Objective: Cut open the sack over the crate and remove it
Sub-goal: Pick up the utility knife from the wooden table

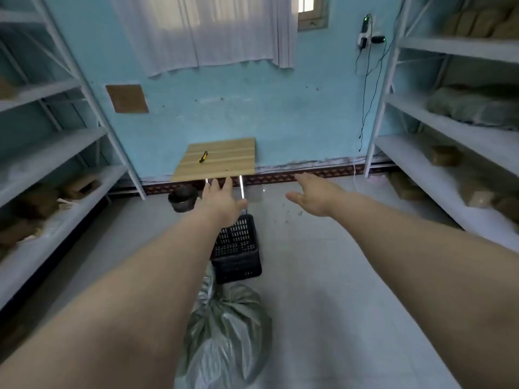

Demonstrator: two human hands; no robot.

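Beside perforated crate [237, 242], crinkled knotted sack [224, 332]

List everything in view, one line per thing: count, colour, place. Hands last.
sack: one, grey-green, tied shut, on the floor nearest the camera
crate: one, black plastic, on the floor just beyond the sack
utility knife: one, yellow and black, on the table
table: one, light wood top, against the far wall
round container: one, dark, on the floor by the table's left side
shelving racks: two, white, along both side walls, holding brown bundles
curtain: one, white, high on the far wall
chargers: black, on the wall upper right, cables hanging
left hand: open, stretched forward above the crate
right hand: open, stretched forward, holding nothing
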